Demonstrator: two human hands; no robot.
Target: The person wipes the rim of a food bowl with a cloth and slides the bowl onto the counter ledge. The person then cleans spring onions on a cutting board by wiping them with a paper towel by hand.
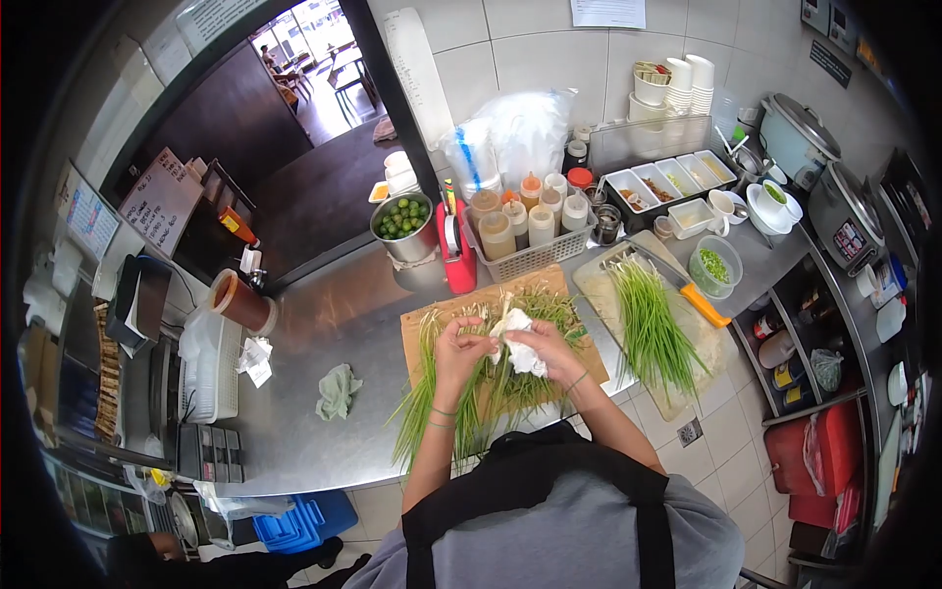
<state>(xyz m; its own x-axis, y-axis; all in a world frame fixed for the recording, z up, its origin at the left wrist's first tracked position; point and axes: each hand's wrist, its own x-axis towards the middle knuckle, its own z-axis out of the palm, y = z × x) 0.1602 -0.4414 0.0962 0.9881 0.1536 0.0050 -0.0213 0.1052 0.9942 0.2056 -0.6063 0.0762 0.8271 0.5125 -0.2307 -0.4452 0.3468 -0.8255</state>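
Note:
My left hand (465,355) is closed, its thumb and fingers pinched together above a brown cardboard sheet (417,339). What it pinches is too small to make out. My right hand (551,353) grips a crumpled white cloth or paper towel (526,357), close beside the left fingertips. Under and around both hands lie loose spring onions (422,402), their pale root ends toward the wall and green tops hanging over the counter's near edge. Right of the cardboard, a neat bunch of spring onions (653,329) rests on a cutting board (594,285).
An orange-handled knife (702,302) lies on the board beside a tub of chopped greens (715,267). Behind the cardboard stand a basket of sauce bottles (535,260) and a pot of green limes (404,226). A greenish cloth (339,392) lies left on the steel counter (294,432). Another person's leg (255,567) shows lower left.

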